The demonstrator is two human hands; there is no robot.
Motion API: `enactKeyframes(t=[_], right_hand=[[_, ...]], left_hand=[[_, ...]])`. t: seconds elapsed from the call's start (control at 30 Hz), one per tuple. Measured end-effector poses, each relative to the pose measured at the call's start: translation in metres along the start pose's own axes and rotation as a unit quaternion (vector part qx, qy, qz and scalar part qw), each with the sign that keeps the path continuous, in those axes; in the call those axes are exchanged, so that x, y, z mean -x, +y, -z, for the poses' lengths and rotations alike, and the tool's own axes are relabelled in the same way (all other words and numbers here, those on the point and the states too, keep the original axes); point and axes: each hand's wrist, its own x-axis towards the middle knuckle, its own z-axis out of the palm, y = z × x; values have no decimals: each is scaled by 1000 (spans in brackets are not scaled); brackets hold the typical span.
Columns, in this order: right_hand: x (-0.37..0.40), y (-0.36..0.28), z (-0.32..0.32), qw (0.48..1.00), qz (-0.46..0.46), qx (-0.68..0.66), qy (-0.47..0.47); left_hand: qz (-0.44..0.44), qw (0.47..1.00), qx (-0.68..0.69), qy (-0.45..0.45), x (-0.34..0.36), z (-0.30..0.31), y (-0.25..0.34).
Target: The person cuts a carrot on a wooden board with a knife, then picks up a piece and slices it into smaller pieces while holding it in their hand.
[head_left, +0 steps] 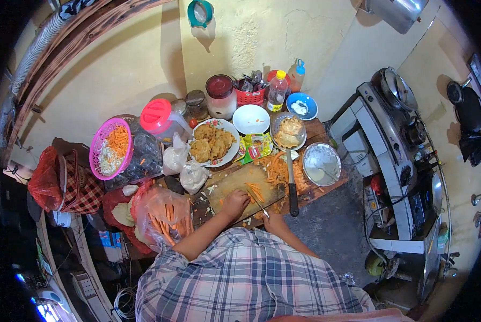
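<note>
My right hand (274, 222) is closed round the handle of a small knife (260, 206), its blade angled over the wooden cutting board (232, 185). My left hand (235, 205) rests on the board beside the blade. Its fingers are curled and pressed down on carrot, mostly hidden beneath them. Thin carrot strips (255, 190) lie just past the blade. A larger knife with a black handle (293, 198) lies to the right, on the board's edge. Shredded carrot and peelings (278, 169) are heaped behind it.
A plate of fritters (234, 155), white bowl (251, 119), metal bowl (322, 164) and yellow-capped bottle (277, 94) stand behind. Left are a pink basket of shredded vegetables (95, 166), pink-lidded pitcher (162, 126) and bagged carrots (165, 217). A stove (393, 145) stands right.
</note>
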Motion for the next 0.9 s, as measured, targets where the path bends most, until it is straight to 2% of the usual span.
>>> enactKeyframes(t=[0.2, 0.27, 0.5, 0.57, 0.67, 0.9], right_hand=[[-5, 9, -9, 1000, 17, -1, -4], [-6, 11, -13, 998, 43, -7, 41], [-8, 10, -16, 999, 35, -1, 35], [-15, 17, -27, 999, 3, 39, 10], [-20, -10, -16, 999, -25, 32, -16], [-23, -17, -17, 998, -46, 41, -25]], left_hand=[[-7, 1000, -29, 5, 0, 0, 1], [-4, 1000, -24, 13, 0, 0, 2], [-9, 1000, -8, 24, -1, 1, 2], [-4, 1000, -10, 20, 0, 0, 0], [-2, 1000, -16, 20, -1, 0, 1], [-7, 999, -25, 35, 3, -4, -2]])
